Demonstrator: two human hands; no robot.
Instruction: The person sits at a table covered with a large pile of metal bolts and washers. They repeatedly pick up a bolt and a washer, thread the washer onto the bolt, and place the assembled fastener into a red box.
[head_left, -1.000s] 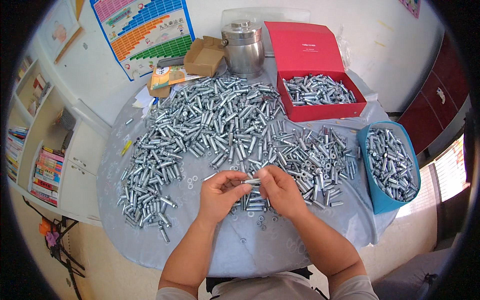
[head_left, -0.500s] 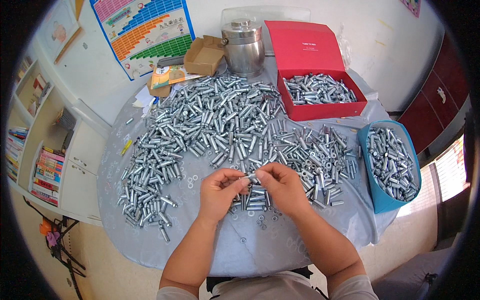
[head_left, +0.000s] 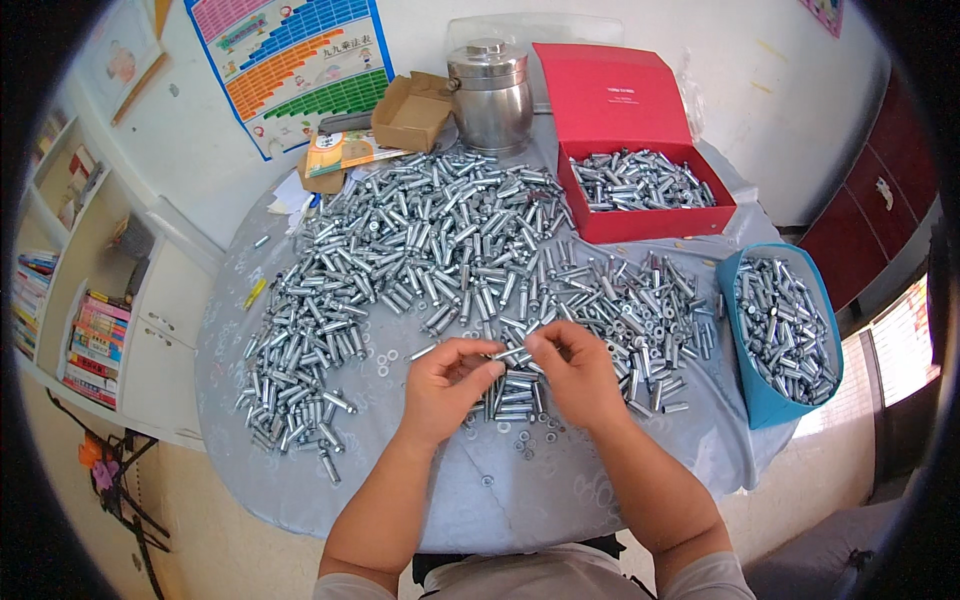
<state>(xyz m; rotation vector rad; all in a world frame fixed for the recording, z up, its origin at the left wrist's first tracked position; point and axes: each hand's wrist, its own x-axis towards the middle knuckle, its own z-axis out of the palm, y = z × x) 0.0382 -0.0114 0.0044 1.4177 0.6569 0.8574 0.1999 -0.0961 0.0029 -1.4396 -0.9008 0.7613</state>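
Between my two hands, above the near middle of the table, is a silver sleeve anchor bolt (head_left: 512,353). My left hand (head_left: 443,392) pinches one end of it between thumb and forefinger. The fingers of my right hand (head_left: 578,378) are closed on its other end. Just beneath my hands lies a row of similar bolts (head_left: 516,409), partly hidden by them. A broad heap of anchor bolts (head_left: 430,225) spreads beyond and to both sides. Several small loose washers (head_left: 525,441) lie on the table near my wrists.
A red box (head_left: 655,222) with its lid raised holds bolts at the far right. Nearer, a blue bin (head_left: 748,375) is full of them. A steel pot (head_left: 490,105) and an opened cardboard box (head_left: 408,112) stand at the back. A grey cloth (head_left: 290,490) covers the round table.
My hands have drawn slightly apart, and more of the bolt between them shows. A bolt end has come into view beside my left hand. The heaps look the same.
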